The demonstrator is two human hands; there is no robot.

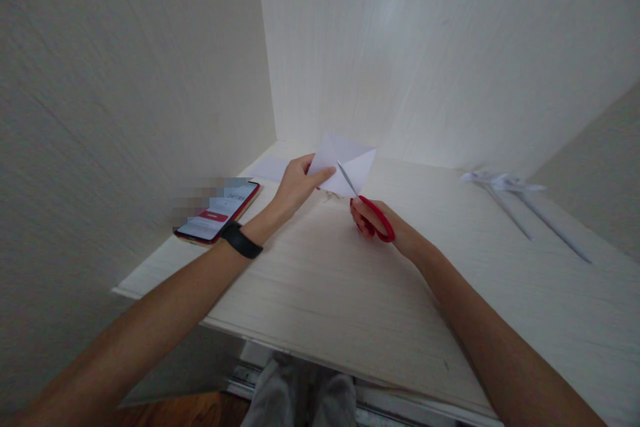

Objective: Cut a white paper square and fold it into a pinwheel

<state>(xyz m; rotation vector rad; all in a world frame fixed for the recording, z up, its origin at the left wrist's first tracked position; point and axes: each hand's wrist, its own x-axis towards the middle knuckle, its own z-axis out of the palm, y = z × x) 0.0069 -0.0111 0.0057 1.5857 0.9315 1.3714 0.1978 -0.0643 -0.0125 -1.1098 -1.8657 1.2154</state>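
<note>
Left hand (300,181) pinches a sheet of paper between thumb and fingers, while the right hand (395,219) is closed around the handles of the scissors. Pale wall panels (380,47) with fine streaky grain rise around a whitish tabletop (320,287) of similar faint grain. Two slim, rolled-looking tubes (553,226) with crumpled white tops lie far to the right. Beside the left forearm rests a flat, glossy phone (227,211) with a red edge. The white paper (346,152), smooth and crossed by a slanting fold, reaches out beyond the left fingertips. The red-handled scissors (375,209) lay a thin metal blade across its face, ahead of the right hand. A smooth black wristband (241,241) circles the left wrist.
</note>
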